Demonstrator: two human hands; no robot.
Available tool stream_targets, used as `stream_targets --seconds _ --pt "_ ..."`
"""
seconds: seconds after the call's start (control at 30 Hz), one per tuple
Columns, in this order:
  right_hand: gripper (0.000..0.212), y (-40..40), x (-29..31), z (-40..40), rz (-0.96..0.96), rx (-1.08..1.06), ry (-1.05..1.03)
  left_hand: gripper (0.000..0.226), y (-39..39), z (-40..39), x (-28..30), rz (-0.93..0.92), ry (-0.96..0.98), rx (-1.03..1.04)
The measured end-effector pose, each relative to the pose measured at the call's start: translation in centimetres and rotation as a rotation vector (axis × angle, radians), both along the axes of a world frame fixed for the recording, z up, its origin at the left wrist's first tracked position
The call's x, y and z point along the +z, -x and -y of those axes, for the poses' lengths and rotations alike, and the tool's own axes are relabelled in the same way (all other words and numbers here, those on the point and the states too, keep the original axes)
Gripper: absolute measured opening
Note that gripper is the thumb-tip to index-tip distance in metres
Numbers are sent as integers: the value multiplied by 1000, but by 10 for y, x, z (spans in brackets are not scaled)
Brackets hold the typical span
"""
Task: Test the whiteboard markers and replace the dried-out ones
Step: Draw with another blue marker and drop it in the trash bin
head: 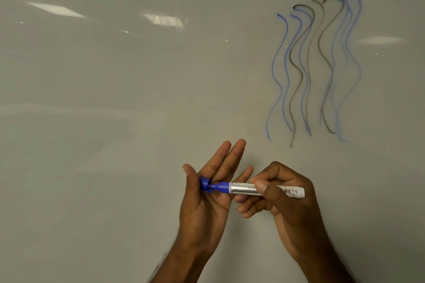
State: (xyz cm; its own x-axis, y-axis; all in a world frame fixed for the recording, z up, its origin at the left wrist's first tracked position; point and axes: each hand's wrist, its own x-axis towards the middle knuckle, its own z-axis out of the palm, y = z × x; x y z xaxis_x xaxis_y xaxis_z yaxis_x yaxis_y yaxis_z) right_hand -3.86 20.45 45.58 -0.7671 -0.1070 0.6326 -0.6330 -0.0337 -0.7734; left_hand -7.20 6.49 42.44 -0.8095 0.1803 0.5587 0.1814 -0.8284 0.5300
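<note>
A silver whiteboard marker (243, 188) with a blue neck lies level in front of the whiteboard (115, 99). My right hand (289, 204) grips its barrel, thumb on top, and the white rear end sticks out to the right. My left hand (207, 209) holds the blue cap (204, 183), pinched between the thumb and the base of the fingers, which point straight up. The marker's blue tip sits at the cap's mouth, partly inside it.
Several wavy blue and grey-black test lines (315, 69) run down the board at the upper right. Some of them look faint. Ceiling lights reflect on the glossy surface at the upper left.
</note>
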Motion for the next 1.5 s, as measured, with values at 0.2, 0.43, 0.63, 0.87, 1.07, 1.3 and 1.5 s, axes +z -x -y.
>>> stream_targets --seconds 0.2,0.43,0.63,0.87,1.07,1.3,1.5 --pt "46 1 -3 0 0 -14 -72 82 2 2 -2 -1 20 38" --pt "13 -1 -9 8 -26 -60 -92 59 -1 1 1 -20 84 227" --pt "21 -3 -11 17 101 -35 -1 51 -4 -2 0 -23 107 339" --pt "21 -8 -12 21 282 90 117 51 -5 1 2 -125 174 367" --pt "22 -2 -22 12 401 102 207 58 1 1 3 -243 383 394" --pt "15 0 -27 -30 150 -97 -34 40 14 7 -25 -222 511 477" --pt "16 -15 -39 -73 19 -373 -426 25 17 -4 -47 -226 602 447"
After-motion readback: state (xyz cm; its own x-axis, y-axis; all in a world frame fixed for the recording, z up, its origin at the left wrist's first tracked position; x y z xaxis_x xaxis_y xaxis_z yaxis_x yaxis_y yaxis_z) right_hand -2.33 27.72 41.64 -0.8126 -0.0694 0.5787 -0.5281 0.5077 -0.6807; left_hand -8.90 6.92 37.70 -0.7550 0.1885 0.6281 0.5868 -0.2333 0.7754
